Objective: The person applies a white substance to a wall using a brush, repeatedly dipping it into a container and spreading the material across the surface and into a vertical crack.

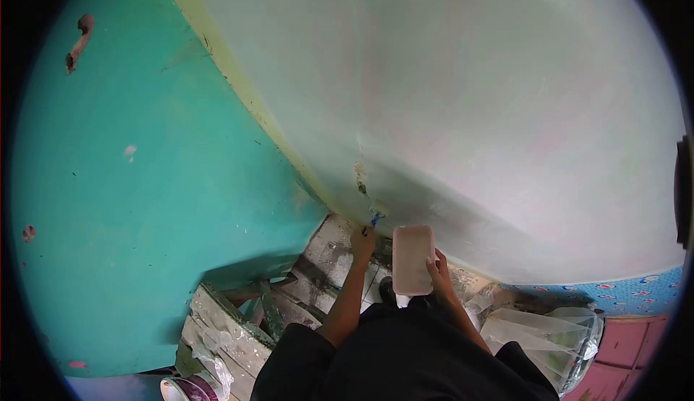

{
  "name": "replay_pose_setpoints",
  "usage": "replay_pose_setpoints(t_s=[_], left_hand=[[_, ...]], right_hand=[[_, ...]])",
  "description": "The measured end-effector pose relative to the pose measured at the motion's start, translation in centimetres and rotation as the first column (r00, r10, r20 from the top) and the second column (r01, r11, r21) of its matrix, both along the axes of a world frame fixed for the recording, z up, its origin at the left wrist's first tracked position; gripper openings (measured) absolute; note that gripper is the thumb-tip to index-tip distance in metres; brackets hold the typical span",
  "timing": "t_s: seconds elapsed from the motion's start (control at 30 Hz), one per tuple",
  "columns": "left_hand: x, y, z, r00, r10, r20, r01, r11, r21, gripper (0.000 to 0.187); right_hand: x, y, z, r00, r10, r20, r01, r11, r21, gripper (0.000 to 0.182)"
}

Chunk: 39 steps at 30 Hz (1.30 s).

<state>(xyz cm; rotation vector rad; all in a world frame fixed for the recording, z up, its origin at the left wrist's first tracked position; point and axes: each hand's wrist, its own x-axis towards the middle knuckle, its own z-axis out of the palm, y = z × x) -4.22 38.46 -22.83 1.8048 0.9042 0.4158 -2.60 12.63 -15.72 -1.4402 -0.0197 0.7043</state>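
Observation:
My left hand (363, 242) is closed round the handle of a small paint brush (377, 216) with a blue part. The brush's head is at the lower part of the pale wall (463, 112), just below a damaged, chipped patch (361, 183). In my right hand (439, 274) is a pinkish rectangular tray (413, 260), held by its right edge. The tray is close to the wall, right of the brush, and its inside looks pale.
A green wall (159, 155) meets the pale wall at a yellowish strip (238, 90). Paint-spattered boards (231, 329) and a bucket (191, 389) are at lower left. Plastic-covered items (538, 336) stand at lower right. Below are floor tiles and my shoe (388, 290).

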Motion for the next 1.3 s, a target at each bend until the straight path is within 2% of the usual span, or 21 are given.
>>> replay_pose_setpoints(t_s=[0.1,0.2,0.37,0.53,0.63,0.73,0.8,0.87,0.97,1.07,1.1,1.2,1.3], left_hand=[[1.3,-0.4,7.8,0.989,0.006,0.150,-0.005,1.000,-0.008,0.035],[0.7,-0.5,17.5,0.973,-0.046,0.226,0.068,0.994,-0.091,0.035],[-0.2,-1.1,30.9,0.891,0.038,0.452,0.016,0.993,-0.117,0.029],[-0.2,-1.6,40.5,0.663,0.057,0.746,0.116,0.977,-0.178,0.024],[1.4,-0.5,39.8,0.572,0.066,0.818,0.146,0.973,-0.181,0.026],[2.4,0.1,35.6,0.682,0.051,0.730,0.154,0.965,-0.211,0.028],[2.5,0.5,30.8,0.764,0.010,0.645,0.131,0.977,-0.170,0.032],[2.3,0.9,23.9,0.806,0.035,0.592,0.053,0.990,-0.130,0.036],[0.7,1.5,13.3,0.862,0.004,0.508,0.072,0.989,-0.130,0.040],[-1.7,1.5,8.0,0.940,-0.005,0.342,0.022,0.999,-0.047,0.038],[-2.0,1.5,7.8,0.962,0.003,0.273,0.002,1.000,-0.017,0.038],[-2.6,2.4,8.4,0.966,0.008,0.257,-0.016,0.999,0.028,0.036],[-2.5,2.6,15.6,0.977,0.018,0.211,-0.059,0.980,0.190,0.035]], right_hand=[[0.2,0.5,0.6,1.000,0.018,-0.018,-0.018,1.000,-0.014,0.066],[0.3,0.7,-0.6,0.999,0.036,0.003,-0.036,0.999,-0.016,0.066],[0.0,1.6,-1.6,0.996,0.023,0.082,-0.026,0.999,0.028,0.066],[-0.3,1.1,-0.5,0.995,0.052,0.085,-0.051,0.999,-0.019,0.066],[-0.6,0.4,-0.6,0.997,0.014,0.074,-0.018,0.999,0.050,0.066],[-0.7,-0.3,-1.1,0.998,-0.010,0.061,0.004,0.995,0.098,0.066],[-0.8,-0.8,-0.8,0.998,-0.019,0.054,0.016,0.998,0.055,0.066],[-0.5,-1.3,-1.2,0.997,-0.045,0.060,0.043,0.998,0.035,0.066],[-0.4,-2.1,-2.4,0.995,-0.070,0.068,0.068,0.997,0.023,0.066],[-0.3,-2.5,-2.5,0.996,-0.057,0.074,0.058,0.998,-0.005,0.066],[-0.2,-2.6,-2.8,0.995,-0.056,0.078,0.058,0.998,-0.017,0.066],[-0.2,-2.5,-3.0,0.996,-0.050,0.079,0.053,0.998,-0.044,0.066],[-0.3,-2.0,-3.3,0.994,-0.044,0.098,0.046,0.999,-0.021,0.065]])
